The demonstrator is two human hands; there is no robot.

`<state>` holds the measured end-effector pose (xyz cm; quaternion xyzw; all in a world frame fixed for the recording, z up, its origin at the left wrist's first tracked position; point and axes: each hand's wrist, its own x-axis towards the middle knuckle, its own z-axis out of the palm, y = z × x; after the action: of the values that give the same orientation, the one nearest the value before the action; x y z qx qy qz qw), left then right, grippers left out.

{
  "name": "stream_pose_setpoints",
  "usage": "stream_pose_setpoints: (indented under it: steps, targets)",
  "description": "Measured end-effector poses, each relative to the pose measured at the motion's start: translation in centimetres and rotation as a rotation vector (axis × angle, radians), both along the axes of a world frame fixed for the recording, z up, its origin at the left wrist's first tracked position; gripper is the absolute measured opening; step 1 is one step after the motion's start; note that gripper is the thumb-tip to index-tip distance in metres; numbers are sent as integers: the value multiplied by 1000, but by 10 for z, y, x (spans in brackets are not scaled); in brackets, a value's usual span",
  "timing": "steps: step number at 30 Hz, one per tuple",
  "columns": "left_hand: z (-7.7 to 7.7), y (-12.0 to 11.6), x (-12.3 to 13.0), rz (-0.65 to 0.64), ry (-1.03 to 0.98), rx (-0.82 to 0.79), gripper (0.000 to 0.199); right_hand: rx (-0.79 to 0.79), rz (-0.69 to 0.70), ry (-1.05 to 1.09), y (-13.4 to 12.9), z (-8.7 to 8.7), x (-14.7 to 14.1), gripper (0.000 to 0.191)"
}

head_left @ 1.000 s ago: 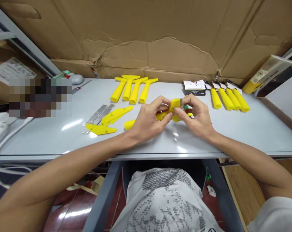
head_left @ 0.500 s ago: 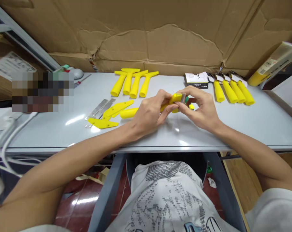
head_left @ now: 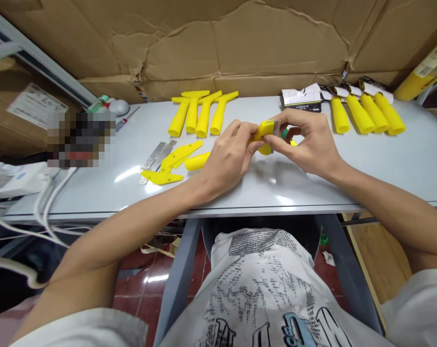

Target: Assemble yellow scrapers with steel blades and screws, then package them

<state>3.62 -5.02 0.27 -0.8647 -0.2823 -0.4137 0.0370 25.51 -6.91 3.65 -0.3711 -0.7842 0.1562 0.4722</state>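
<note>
My left hand (head_left: 227,156) is closed round a yellow scraper (head_left: 197,161), whose handle end sticks out to the left of my fist. The scraper's head (head_left: 265,131) shows between my two hands, with a thin metal blade (head_left: 276,127) at its right edge. My right hand (head_left: 308,142) pinches that blade between thumb and fingers. Behind the right fingers a small green and yellow thing (head_left: 284,133) partly shows; I cannot tell whether it is held. Left of my hands lie flat yellow plates (head_left: 162,177) with holes, beside metal blades (head_left: 156,156).
Several yellow T-shaped handles (head_left: 203,115) lie at the back. Yellow handles with black-and-white sleeves (head_left: 370,113) lie at the back right, near a printed card (head_left: 301,98). A cardboard sheet (head_left: 247,48) stands behind the table. White cables (head_left: 50,202) hang at left.
The whole view has shifted a little, so the table sits higher in the picture. My hands keep nearly the same grip on the scraper and blade.
</note>
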Motion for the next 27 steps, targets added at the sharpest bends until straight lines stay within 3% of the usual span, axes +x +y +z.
stream_pose_setpoints:
  steps: [4,7,11,18,23,27]
  targets:
    - [2,7,3,5,49,34,16,91,2,-1,4,-4,3,8]
    - [6,20,8,-6,131,49,11,62,-38,40,9,-6,7,8]
    - [5,30,13,-33,139,23,7,-12,-62,67,14,-6,11,23]
    - [-9,23,6,-110,29,-119,8,-112,28,53,13,-11,7,28]
    - [-7,22,5,-160,-23,-187,13,-187,1,16,12,-4,8,29]
    - [-7,25,3,-165,2,-164,23,-143,22,-39,13,-3,10,24]
